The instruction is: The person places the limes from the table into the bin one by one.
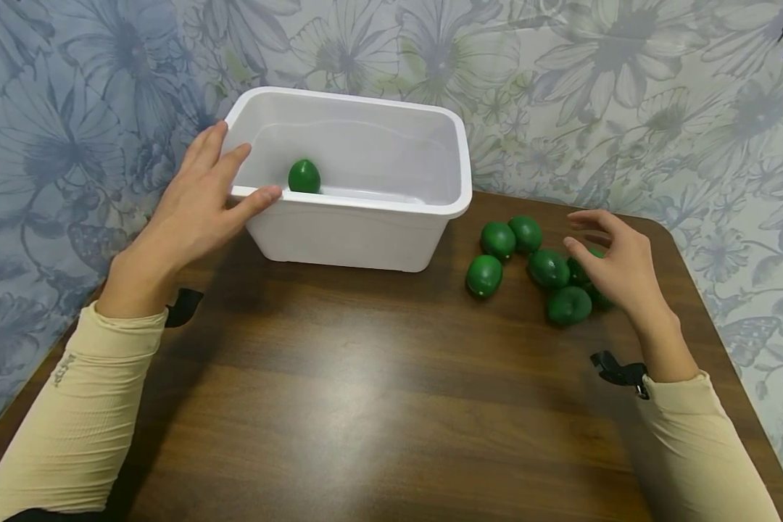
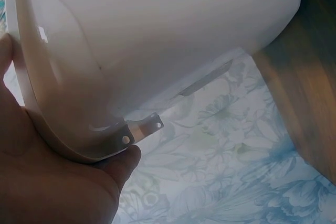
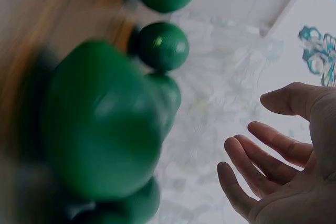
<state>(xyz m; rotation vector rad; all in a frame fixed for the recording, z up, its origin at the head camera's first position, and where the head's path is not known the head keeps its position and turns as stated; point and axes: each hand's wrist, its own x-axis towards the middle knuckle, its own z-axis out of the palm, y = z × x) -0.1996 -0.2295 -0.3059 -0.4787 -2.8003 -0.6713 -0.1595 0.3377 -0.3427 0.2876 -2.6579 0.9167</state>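
My left hand [image 1: 197, 190] rests with spread, fairly straight fingers on the left front corner of a white plastic tub [image 1: 349, 235], thumb over the front rim. The left wrist view shows fingertips at the tub's rim [image 2: 39, 114]. Inside the tub lies one glossy green lime [image 1: 304, 177], partly cut off by the front wall. My right hand [image 1: 620, 264] is raised over the right side of a cluster of similar limes [image 1: 549, 269], fingers loosely bent and nothing between them. In the right wrist view a large lime [image 3: 102, 124] appears close, apart from the fingers.
The brown wooden table [image 1: 352, 377] stands against a floral-papered wall [image 1: 391, 43]. A single lime [image 1: 484, 276] lies at the cluster's left edge, to the right of the tub. Black straps show at both wrists.
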